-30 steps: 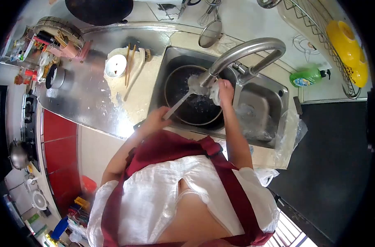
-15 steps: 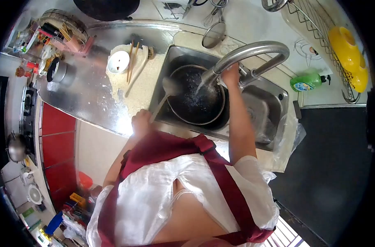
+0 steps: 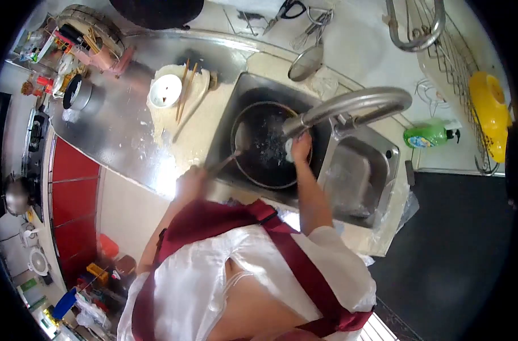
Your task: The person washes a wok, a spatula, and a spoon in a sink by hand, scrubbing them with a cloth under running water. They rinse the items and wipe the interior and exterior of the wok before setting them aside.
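Note:
My left hand point(image 3: 192, 181), a little blurred, is closed around the handle of a metal spatula point(image 3: 243, 137). The spatula's head rests over the left side of a dark wok point(image 3: 265, 176), which sits in the larger sink basin point(image 3: 218, 152) with water in it. My right hand point(image 3: 301, 148) is inside the wok's right side, below the spout of the faucet point(image 3: 361, 102). Its fingers are closed on a small whitish cloth point(image 3: 288, 149), partly hidden by the hand.
The smaller basin point(image 3: 358, 176) lies to the right, with green dish soap point(image 3: 426, 137) behind it. On the left counter are a white bowl point(image 3: 165, 91), chopsticks point(image 3: 186, 94) and a small pot point(image 3: 77, 94). A strainer point(image 3: 306, 63) hangs at the back.
My right hand has moved from behind the faucet's spout down into the wok, with the whitish cloth. The spatula head has shifted slightly; the visible water stream is no longer seen. The view has tilted.

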Tool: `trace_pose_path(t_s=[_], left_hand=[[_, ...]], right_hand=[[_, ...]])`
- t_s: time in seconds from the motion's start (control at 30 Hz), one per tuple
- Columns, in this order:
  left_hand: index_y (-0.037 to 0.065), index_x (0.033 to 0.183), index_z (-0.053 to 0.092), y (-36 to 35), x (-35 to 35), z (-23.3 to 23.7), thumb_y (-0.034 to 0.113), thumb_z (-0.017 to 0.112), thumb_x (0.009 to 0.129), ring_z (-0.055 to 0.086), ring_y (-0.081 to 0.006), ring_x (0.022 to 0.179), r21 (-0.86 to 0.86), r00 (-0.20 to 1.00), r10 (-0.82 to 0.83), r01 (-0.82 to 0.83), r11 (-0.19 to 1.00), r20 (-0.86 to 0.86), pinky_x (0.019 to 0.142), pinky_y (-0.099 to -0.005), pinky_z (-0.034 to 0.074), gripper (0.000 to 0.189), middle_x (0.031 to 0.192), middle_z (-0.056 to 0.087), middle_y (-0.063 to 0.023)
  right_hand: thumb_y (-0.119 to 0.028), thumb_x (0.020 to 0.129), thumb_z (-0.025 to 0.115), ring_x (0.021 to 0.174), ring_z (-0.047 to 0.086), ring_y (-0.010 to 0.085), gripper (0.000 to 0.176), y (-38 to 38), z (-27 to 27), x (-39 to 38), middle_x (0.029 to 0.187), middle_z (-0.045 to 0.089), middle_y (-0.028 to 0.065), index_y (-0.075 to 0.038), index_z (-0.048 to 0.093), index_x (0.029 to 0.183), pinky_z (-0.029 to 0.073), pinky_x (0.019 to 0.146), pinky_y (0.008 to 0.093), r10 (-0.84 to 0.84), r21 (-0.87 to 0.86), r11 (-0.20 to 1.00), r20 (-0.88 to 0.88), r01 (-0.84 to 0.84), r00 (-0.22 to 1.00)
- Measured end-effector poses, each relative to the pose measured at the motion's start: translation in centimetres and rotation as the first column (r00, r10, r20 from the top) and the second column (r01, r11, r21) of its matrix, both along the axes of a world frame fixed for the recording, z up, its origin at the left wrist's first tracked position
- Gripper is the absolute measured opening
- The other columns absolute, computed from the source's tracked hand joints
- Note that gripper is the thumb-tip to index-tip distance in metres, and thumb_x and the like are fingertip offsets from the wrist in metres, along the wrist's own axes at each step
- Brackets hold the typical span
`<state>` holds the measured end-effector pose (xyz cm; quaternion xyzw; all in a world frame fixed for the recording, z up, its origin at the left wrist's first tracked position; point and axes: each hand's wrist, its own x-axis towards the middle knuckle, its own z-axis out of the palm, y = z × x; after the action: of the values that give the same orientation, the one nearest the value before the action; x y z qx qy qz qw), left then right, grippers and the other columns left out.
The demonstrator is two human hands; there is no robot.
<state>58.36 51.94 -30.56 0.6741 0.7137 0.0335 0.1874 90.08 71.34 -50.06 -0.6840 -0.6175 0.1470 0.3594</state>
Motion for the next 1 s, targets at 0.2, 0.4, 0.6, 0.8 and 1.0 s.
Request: trace_pose_path(t_s=[0.2, 0.4, 0.6, 0.8, 1.0], left_hand=[[0.01, 0.087, 0.053, 0.2, -0.2, -1.3, 0.011, 0.067, 0.059, 0.058, -0.0323, 0.074, 0.099, 0.998, 0.052, -0.055, 0.994, 0.03, 0.062, -0.0426, 0.048, 0.031, 0.087, 0.051, -0.0112], [0.009, 0.079, 0.052, 0.4, -1.3, -2.9, 0.011, 0.064, 0.059, 0.057, -0.0321, 0.069, 0.098, 0.999, 0.012, -0.016, 0.995, 0.038, 0.06, -0.0424, 0.048, 0.024, 0.084, 0.05, -0.0112], [0.008, 0.081, 0.054, 0.1, -1.3, -1.6, 0.006, 0.064, 0.058, 0.058, -0.0305, 0.071, 0.243, 0.985, -0.055, 0.015, 0.97, 0.161, 0.06, -0.0385, 0.048, 0.025, 0.083, 0.053, -0.0107], [0.007, 0.081, 0.056, 0.3, -1.1, -0.1, 0.002, 0.063, 0.058, 0.059, -0.0306, 0.076, 0.196, 0.983, -0.068, 0.033, 0.98, 0.173, 0.063, -0.038, 0.049, 0.025, 0.089, 0.056, -0.0102], [0.007, 0.094, 0.059, -0.9, -1.8, -0.4, -0.004, 0.061, 0.058, 0.059, -0.031, 0.081, -0.205, 0.699, 0.417, -0.37, 0.906, 0.58, 0.065, -0.0367, 0.05, 0.038, 0.096, 0.057, -0.0126]], right_hand=[[-0.016, 0.079, 0.059, 0.122, 0.033, 0.0392, 0.062, -4.9, -1.1, -2.7, 0.129, 0.038, 0.0214, -0.003, 0.033, 0.133, 0.029, 0.101, 0.0457, 0.34, -0.428, 0.892, 0.426, -0.144, 0.838], [-0.028, 0.082, 0.053, 0.133, 0.012, 0.0404, 0.065, -0.1, -8.5, -1.5, 0.144, 0.018, 0.0178, -0.003, 0.028, 0.136, 0.013, 0.11, 0.0448, 0.331, -0.579, 0.806, 0.265, -0.125, 0.906], [-0.016, 0.076, 0.062, 0.131, 0.023, 0.0366, 0.076, 3.0, -7.9, -9.2, 0.139, 0.026, 0.0247, -0.001, 0.02, 0.138, 0.024, 0.106, 0.042, 0.148, -0.28, 0.948, -0.027, -0.15, 0.989], [-0.025, 0.074, 0.066, 0.133, 0.017, 0.0353, 0.076, -1.1, -0.8, -13.7, 0.14, 0.026, 0.0213, -0.004, 0.027, 0.136, 0.015, 0.11, 0.036, 0.678, -0.199, 0.724, 0.031, -0.66, 0.734], [-0.038, 0.066, 0.072, 0.13, 0.025, 0.0387, 0.088, -6.3, -6.6, -10.1, 0.139, 0.031, 0.0203, -0.012, 0.028, 0.138, 0.027, 0.105, 0.0431, 0.727, -0.33, 0.443, -0.411, -0.833, 0.55]])
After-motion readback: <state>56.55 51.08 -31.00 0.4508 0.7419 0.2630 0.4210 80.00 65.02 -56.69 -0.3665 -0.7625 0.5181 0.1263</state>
